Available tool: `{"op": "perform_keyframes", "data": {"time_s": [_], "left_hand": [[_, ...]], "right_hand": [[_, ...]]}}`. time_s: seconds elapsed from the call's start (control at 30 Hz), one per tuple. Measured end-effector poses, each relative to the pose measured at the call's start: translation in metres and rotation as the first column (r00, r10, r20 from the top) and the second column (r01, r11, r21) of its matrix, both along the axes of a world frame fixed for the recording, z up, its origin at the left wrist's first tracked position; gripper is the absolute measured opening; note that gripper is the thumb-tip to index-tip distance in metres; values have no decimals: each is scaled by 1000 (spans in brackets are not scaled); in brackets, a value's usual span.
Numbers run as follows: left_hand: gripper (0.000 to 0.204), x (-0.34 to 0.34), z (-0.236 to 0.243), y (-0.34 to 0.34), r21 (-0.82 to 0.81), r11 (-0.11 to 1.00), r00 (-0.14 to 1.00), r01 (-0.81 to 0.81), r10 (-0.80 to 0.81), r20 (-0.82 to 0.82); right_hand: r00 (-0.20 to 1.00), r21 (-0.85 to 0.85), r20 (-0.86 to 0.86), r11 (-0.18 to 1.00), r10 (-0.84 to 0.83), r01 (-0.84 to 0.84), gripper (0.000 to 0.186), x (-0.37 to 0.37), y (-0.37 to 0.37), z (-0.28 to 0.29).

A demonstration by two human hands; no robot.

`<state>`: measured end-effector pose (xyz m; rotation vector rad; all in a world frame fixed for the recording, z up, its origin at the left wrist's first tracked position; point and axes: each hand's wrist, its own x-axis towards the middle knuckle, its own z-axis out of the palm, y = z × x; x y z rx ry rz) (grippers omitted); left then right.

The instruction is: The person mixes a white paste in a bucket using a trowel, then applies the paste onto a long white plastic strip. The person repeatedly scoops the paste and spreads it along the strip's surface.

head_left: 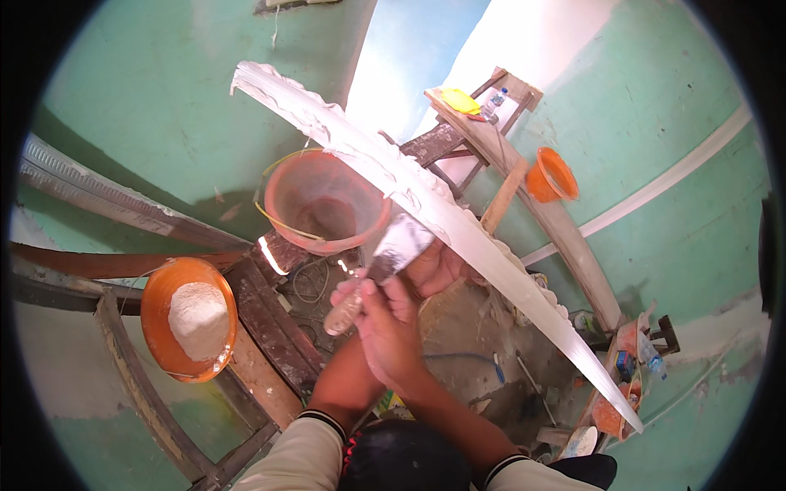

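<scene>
A long white moulding strip (495,252) slants across the view from upper left to lower right, with lumps of wet white plaster along its edges. My left hand (435,270) supports its underside near the middle, fingers partly hidden behind it. Crossing over the left forearm, my right hand (383,315) is closed round the handle of a putty knife (397,248). The knife's wide blade is smeared white and lies close to the strip's near edge; whether it touches cannot be made out.
Beyond the strip stands a large bucket (327,200) with whitish residue. An orange bucket (190,321) at left contains white powder. A wooden plank (565,237) carries a small orange bucket (551,175), a bottle (494,104) and a yellow item (460,101). Green walls surround the space.
</scene>
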<state>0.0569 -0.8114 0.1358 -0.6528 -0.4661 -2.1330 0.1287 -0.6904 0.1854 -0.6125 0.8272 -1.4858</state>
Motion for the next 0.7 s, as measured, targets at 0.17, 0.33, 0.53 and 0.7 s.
{"op": "perform_keyframes", "data": {"time_s": [0.17,0.33,0.53,0.7], "left_hand": [[74,11,-3,-7,63,997,950,-44,22,313],[81,11,12,7,184,963,841,-196,69,537],[79,3,-8,-4,187,963,916,-193,109,386],[63,-2,-9,-20,28,981,980,194,-192,-56]], "right_hand": [[936,-24,-310,986,-164,165,25,-60,19,25],[903,121,-408,973,-132,197,25,-85,41,10],[901,38,-355,959,-249,280,25,-53,50,11],[965,134,-256,986,-58,94,24,-26,11,32]]}}
